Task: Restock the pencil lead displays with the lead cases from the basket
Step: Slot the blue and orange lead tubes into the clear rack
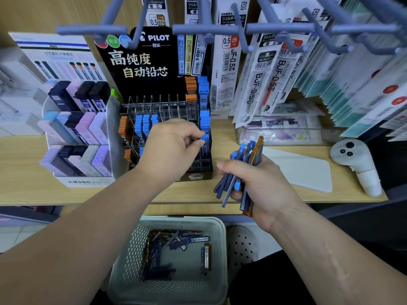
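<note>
Lead case [204, 140] pinched by left hand [169, 148]; right hand [265, 186] grips bundle [250, 151].

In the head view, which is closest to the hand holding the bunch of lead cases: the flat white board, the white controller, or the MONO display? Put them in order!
From the right hand:
1. Flat white board, just to its right on the shelf.
2. White controller, farther right, near the shelf's end.
3. MONO display, far off to the left.

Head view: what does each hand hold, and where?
Left hand pinches a blue-capped lead case at its cap; right hand grips a bundle of lead cases around their middles.
</note>
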